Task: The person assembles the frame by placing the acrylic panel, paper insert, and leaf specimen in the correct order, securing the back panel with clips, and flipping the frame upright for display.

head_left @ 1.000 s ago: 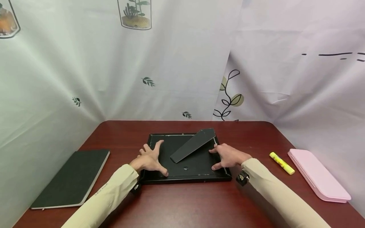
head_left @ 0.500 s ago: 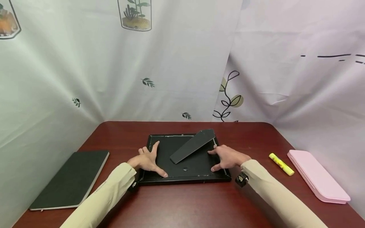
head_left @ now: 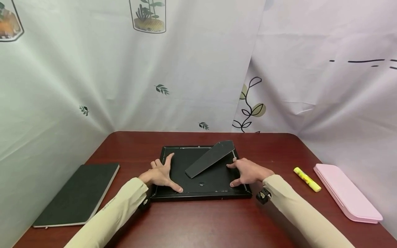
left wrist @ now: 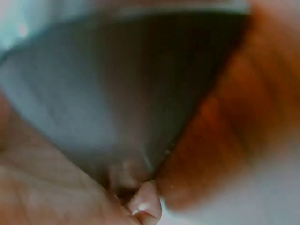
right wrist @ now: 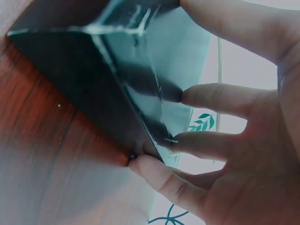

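Note:
A black picture frame (head_left: 201, 186) lies with its back up at the middle of the table. Its black easel stand (head_left: 212, 158) slants across the back panel, one end toward the right edge. My left hand (head_left: 159, 175) rests over the frame's left side, fingers spread and thumb on the near border. On the opposite side my right hand (head_left: 249, 172) touches the right border with fingers extended. In the right wrist view, the right fingertips (right wrist: 190, 96) meet the frame's rim (right wrist: 136, 103), with the little finger low against its side. The left wrist view is blurred.
A dark-covered notebook (head_left: 77, 194) lies at the left of the table (head_left: 204, 220). To the right are a yellow tube-shaped stick (head_left: 307, 179) and a pink case (head_left: 347, 193). A printed white curtain (head_left: 198, 69) stands behind the table.
The left hand has lowered a little onto the frame's left border, and its fingers sit closer to that edge. The right hand, the frame and its stand look about the same.

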The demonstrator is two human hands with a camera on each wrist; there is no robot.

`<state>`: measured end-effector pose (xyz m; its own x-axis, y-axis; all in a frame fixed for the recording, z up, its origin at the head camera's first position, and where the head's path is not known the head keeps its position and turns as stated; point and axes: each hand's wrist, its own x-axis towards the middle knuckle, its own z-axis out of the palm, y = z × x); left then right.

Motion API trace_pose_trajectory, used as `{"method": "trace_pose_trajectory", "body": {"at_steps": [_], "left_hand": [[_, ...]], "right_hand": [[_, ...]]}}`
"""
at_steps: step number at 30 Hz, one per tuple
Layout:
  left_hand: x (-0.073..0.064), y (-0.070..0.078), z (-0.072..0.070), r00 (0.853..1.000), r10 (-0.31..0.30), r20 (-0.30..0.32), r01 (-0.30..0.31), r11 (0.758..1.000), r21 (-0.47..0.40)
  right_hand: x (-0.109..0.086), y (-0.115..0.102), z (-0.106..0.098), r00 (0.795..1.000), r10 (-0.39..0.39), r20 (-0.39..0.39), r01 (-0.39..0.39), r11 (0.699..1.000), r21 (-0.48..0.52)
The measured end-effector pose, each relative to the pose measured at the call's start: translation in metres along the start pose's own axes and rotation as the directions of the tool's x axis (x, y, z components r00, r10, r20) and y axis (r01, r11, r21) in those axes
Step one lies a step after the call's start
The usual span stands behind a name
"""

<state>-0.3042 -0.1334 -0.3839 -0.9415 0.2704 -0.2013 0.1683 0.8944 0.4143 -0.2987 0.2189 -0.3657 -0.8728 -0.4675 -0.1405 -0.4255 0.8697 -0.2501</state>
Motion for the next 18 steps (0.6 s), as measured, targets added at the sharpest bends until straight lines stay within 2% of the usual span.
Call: {"method": "trace_pose_trajectory", "body": {"at_steps": [8, 12, 15, 18], "left_hand": [[0.001, 0.007, 0.000, 0.997, -0.076, 0.022, 0.076, 0.997, -0.016], [-0.002, 0.011, -0.002, 0.995, -0.092, 0.028, 0.092, 0.996, -0.004], [-0.001, 0.013, -0.003, 0.996, -0.081, 0.031, 0.081, 0.997, -0.010], [-0.001, 0.006, -0.006, 0.998, -0.035, 0.045, 0.037, 0.998, -0.050]], "right_hand": [[0.001, -0.004, 0.000, 1.000, -0.001, 0.005, 0.001, 1.000, 0.003], [0.002, -0.004, 0.000, 1.000, -0.009, 0.008, 0.009, 1.000, 0.008], [0.003, -0.003, 0.000, 1.000, 0.000, 0.003, 0.000, 1.000, 0.016], [0.004, -0.005, 0.000, 1.000, 0.012, 0.002, -0.012, 0.999, 0.037]]}}
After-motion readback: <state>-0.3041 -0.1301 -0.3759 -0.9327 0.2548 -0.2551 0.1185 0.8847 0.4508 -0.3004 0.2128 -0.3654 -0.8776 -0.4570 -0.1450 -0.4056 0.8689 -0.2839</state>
